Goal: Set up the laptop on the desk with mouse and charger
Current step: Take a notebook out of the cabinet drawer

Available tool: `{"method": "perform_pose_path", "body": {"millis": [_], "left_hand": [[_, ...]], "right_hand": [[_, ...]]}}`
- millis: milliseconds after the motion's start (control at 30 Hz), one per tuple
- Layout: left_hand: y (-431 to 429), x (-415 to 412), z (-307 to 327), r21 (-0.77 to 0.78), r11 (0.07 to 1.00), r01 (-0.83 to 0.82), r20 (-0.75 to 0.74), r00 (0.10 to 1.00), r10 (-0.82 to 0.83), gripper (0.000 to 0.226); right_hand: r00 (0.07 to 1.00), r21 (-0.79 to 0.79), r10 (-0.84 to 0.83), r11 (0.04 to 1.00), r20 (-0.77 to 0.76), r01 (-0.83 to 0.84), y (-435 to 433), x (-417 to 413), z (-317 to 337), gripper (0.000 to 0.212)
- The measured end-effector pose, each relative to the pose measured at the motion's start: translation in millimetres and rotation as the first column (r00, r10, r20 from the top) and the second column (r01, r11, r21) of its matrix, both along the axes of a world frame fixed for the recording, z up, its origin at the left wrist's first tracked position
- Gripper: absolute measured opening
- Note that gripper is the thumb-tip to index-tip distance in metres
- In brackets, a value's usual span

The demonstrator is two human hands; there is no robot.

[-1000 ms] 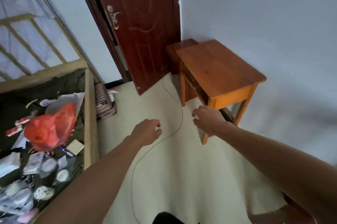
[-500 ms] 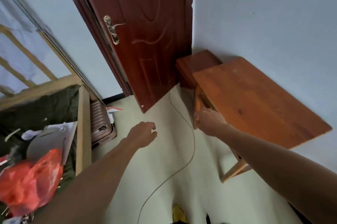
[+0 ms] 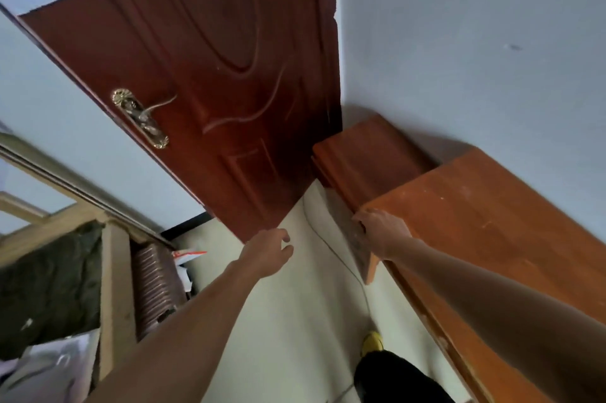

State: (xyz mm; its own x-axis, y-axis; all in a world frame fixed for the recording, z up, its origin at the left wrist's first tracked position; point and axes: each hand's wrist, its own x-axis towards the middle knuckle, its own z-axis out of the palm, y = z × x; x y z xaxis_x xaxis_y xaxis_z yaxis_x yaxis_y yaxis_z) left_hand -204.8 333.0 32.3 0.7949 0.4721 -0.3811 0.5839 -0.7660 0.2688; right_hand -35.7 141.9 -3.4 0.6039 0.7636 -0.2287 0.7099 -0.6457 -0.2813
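Right hand gripping desk corner, scuffed orange wood

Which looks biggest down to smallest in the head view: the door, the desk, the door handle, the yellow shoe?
1. door
2. desk
3. door handle
4. yellow shoe, partly hidden, so its place against the handle is unsure
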Motion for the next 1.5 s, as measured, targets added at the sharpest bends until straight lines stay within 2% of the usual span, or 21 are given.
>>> {"method": "perform_pose_path", "body": {"millis": [100,300,467,567,600,700,733,833,900,967,1000,1067,1167,1233,1300,1400,1500], "left_hand": [[45.6,52.2,3.9,-0.02,1.0,-0.023,0.011,1.0,0.023,0.032],[128.6,133.7,-7.0,-0.133,0.991,-0.024,-0.06,0.998,0.016,0.035],[194.6,218.4,-52.3,-0.133,0.983,0.13,-0.113,0.983,-0.145,0.032],[229.2,280.6,-82.2,-0.17,0.934,0.313,-0.168,0.925,-0.341,0.029],[238.9,301.2,-91.4,-0.186,0.91,0.37,-0.179,0.898,-0.402,0.027],[262.8,354.6,-119.8,-0.221,0.843,0.491,-0.215,0.818,-0.533,0.02],[268.0,364.9,-127.7,-0.235,0.844,0.483,-0.222,0.819,-0.53,0.021],[286.6,394.0,-165.3,-0.33,0.867,0.374,-0.228,0.859,-0.458,0.021],[295.4,406.0,-192.2,-0.404,0.874,0.271,-0.223,0.897,-0.381,0.034],[300.3,416.1,-219.1,-0.46,0.872,0.169,-0.231,0.925,-0.302,0.045],[300.5,420.4,-232.2,-0.473,0.873,0.123,-0.224,0.941,-0.254,0.052],[300.9,428.8,-259.8,-0.482,0.874,0.069,-0.173,0.97,-0.172,0.062],[299.5,438.5,-288.6,-0.514,0.857,0.043,-0.094,0.99,-0.106,0.062],[295.4,443.4,-312.2,-0.505,0.863,0.008,-0.079,0.995,-0.056,0.045],[289.4,446.0,-323.9,-0.53,0.845,-0.062,-0.107,0.994,0.006,0.045],[284.8,444.0,-340.0,-0.587,0.803,-0.102,-0.141,0.99,0.022,0.059],[286.5,438.7,-355.7,-0.593,0.805,-0.025,-0.078,0.997,-0.026,0.069]], "right_hand": [[0.999,-0.003,-0.016,1.0,-0.048,0.016,47.3,51.1,-6.7,0.033],[0.986,-0.042,-0.107,0.994,-0.132,0.102,120.6,121.2,-27.9,0.039],[0.918,-0.049,-0.328,0.944,-0.224,0.326,166.8,153.4,-74.7,0.031],[0.788,-0.113,-0.545,0.836,-0.286,0.537,190.4,163.7,-107.3,0.029],[0.725,-0.135,-0.618,0.782,-0.304,0.609,197.1,165.6,-116.7,0.03],[0.443,-0.232,-0.808,0.551,-0.387,0.802,213.7,165.7,-142.2,0.032],[0.349,-0.253,-0.84,0.476,-0.415,0.843,216.2,163.0,-147.2,0.032],[-0.032,-0.294,-0.869,0.131,-0.493,0.947,227.9,148.7,-168.3,0.031],[-0.284,-0.313,-0.805,-0.13,-0.52,0.941,232.1,137.7,-185.5,0.033],[-0.508,-0.327,-0.652,-0.389,-0.562,0.861,232.2,132.5,-206.8,0.04],[-0.598,-0.325,-0.555,-0.516,-0.578,0.793,230.9,130.8,-218.8,0.046],[-0.716,-0.309,-0.394,-0.706,-0.576,0.637,225.9,129.8,-242.1,0.062],[-0.757,-0.249,-0.281,-0.829,-0.59,0.502,221.5,126.1,-264.9,0.089],[-0.731,-0.163,-0.276,-0.869,-0.623,0.467,220.7,119.4,-281.7,0.094],[-0.704,-0.09,-0.302,-0.883,-0.643,0.46,219.0,115.1,-291.5,0.097],[-0.664,-0.099,-0.245,-0.894,-0.706,0.436,214.0,116.7,-300.5,0.093],[-0.641,-0.123,-0.226,-0.883,-0.734,0.453,209.1,118.6,-305.9,0.073]]}}
